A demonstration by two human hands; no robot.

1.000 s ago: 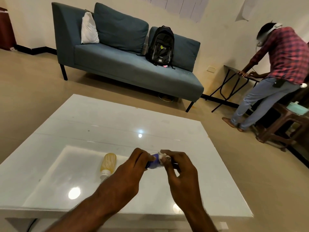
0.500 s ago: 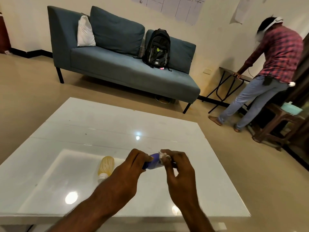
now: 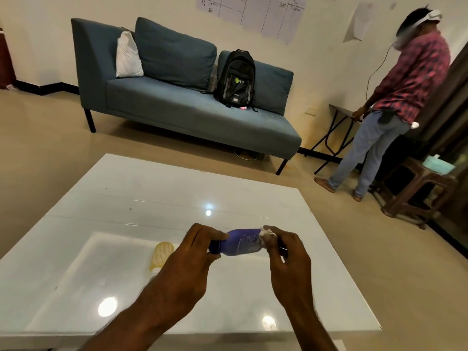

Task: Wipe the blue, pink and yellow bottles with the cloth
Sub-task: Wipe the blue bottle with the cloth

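We've got the blue bottle [image 3: 240,243] held sideways in the air over the near half of the white table [image 3: 157,198], cap end pointing left. Our left hand [image 3: 187,259] has its fingers curled around the cap end, and our right hand [image 3: 286,257] is pinching a small wad of white cloth [image 3: 268,236] against the bottle's other end, fingers bunched tight on it. You can see a printed label on the bottle's side, but we can't tell if there's anything inside since it's opaque. The yellow bottle [image 3: 162,254] is lying flat on the table toward the near left, just beside our left hand and partly hidden behind it, pale cap end facing us. Past the far edge of the table there's a blue sofa [image 3: 192,110] with a black backpack [image 3: 236,79] sitting on it.
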